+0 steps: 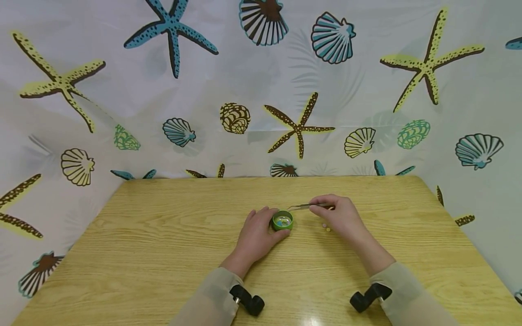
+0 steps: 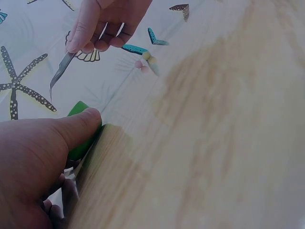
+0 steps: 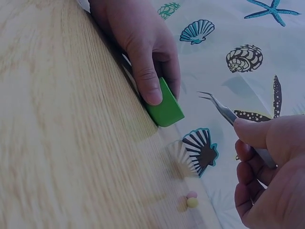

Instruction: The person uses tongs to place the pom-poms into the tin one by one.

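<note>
A small round green container [image 1: 283, 228] stands on the table with some tiny coloured bits inside. My left hand [image 1: 257, 232] grips it, thumb at the near side and fingers behind; the left wrist view shows the thumb pressed on the green wall [image 2: 85, 149]. To the right, my right hand [image 1: 340, 217] pinches metal tweezers [image 3: 223, 109] between thumb and fingers. Their bent, slightly parted tips point left, close above the container's rim, with nothing visible between them. Below the right hand lie a yellow ball [image 3: 192, 202] and a pink ball [image 3: 191, 194], side by side.
The wooden table [image 1: 163, 235] stretches out around both hands. Behind it and at the sides hangs a white cloth [image 1: 244, 154] printed with starfish and shells. A black camera mount sits at each sleeve cuff.
</note>
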`<state>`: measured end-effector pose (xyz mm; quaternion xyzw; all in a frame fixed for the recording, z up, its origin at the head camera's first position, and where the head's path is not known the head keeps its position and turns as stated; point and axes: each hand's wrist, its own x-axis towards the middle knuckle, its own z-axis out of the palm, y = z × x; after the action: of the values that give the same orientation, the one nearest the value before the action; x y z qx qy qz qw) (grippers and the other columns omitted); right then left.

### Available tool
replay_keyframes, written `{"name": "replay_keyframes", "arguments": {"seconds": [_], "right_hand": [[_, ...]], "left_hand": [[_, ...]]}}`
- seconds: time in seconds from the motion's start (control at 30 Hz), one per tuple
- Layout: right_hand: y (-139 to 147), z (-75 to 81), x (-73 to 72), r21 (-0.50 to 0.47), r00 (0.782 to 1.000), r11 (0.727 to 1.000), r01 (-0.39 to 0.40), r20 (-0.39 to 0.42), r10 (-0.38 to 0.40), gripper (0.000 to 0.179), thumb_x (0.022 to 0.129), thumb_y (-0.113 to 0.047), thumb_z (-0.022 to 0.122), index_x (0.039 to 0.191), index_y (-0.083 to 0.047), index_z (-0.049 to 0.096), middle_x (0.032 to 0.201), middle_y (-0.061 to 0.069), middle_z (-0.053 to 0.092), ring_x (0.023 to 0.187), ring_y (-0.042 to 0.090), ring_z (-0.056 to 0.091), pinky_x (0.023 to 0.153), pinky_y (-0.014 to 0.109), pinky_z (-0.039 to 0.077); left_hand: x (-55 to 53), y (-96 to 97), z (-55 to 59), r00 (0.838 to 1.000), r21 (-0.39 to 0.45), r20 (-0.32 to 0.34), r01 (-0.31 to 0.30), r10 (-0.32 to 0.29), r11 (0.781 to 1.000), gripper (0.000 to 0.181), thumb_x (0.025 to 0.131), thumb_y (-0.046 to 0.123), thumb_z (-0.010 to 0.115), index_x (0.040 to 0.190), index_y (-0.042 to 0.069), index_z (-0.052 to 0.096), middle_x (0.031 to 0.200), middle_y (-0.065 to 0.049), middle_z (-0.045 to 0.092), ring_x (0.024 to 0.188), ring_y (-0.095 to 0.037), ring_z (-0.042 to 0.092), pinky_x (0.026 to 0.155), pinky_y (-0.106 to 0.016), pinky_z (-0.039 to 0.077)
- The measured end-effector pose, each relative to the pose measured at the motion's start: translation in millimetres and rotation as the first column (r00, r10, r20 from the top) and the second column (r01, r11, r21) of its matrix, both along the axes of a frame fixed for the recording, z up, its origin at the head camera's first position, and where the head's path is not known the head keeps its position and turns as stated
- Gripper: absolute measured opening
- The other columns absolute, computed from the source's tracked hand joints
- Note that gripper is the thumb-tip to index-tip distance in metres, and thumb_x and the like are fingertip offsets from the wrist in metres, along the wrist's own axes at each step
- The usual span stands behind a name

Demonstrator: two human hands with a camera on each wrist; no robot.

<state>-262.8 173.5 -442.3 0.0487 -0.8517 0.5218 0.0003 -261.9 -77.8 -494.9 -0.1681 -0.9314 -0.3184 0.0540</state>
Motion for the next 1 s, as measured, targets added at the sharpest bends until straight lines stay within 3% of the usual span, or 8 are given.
{"name": "replay_keyframes", "arguments": {"seconds": [0.3,0.6,1.0], "right_hand": [[8.1,5.3,4.1,0.017,1.000,0.999,0.027,-0.010,-0.027,0.024,0.107,-0.029,0.079,0.126,-0.015,0.083,0.124,0.007,0.075,0.106,0.026,0.067,0.083,0.037,0.058],[26.1,6.7,6.9,0.013,0.999,0.999,0.041,0.003,-0.041,0.028,0.109,-0.029,0.075,0.132,-0.013,0.080,0.136,0.010,0.072,0.117,0.030,0.064,0.099,0.045,0.054],[52.8,-0.4,7.6,0.083,0.997,0.994,0.074,-0.002,-0.074,0.029,0.109,-0.031,0.075,0.131,-0.012,0.080,0.133,0.011,0.073,0.112,0.029,0.063,0.093,0.039,0.052]], "left_hand": [[1.1,0.5,-0.7,1.000,-0.001,-0.004,0.003,-0.003,1.000,0.065,0.100,0.038,0.085,0.150,0.002,0.064,0.151,-0.018,0.066,0.155,-0.040,0.047,0.136,-0.055,0.019],[0.8,-0.3,-2.1,1.000,0.000,-0.015,0.009,-0.009,1.000,0.064,0.099,0.037,0.087,0.149,0.002,0.064,0.150,-0.018,0.066,0.154,-0.040,0.048,0.135,-0.055,0.021],[-1.2,0.1,-2.5,1.000,-0.008,-0.018,0.006,-0.006,1.000,0.063,0.101,0.038,0.085,0.149,0.004,0.064,0.150,-0.017,0.066,0.154,-0.039,0.048,0.136,-0.055,0.020]]}}
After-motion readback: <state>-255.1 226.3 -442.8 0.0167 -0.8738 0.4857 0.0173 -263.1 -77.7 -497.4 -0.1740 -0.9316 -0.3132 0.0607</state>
